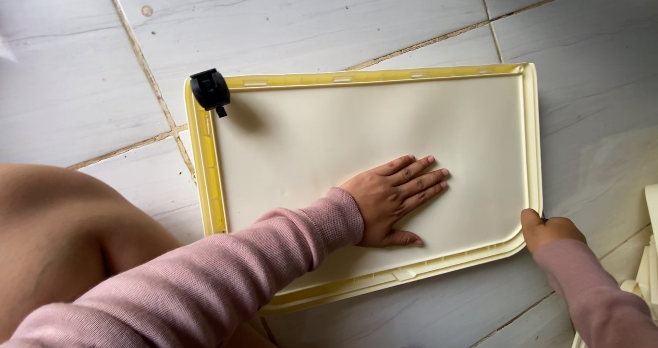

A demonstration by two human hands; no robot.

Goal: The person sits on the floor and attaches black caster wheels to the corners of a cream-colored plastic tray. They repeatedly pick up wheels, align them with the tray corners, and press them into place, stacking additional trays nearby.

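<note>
On pale floor tiles, left hand presses flat, right hand pinches cream panel.

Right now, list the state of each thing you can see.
Panel: lying flat on the floor.
Black wheel: fixed at the panel's far left corner.
Left hand: pressed flat on the panel, fingers spread.
Right hand: gripping the panel's near right corner.
Floor tiles: pale, bare.
</note>
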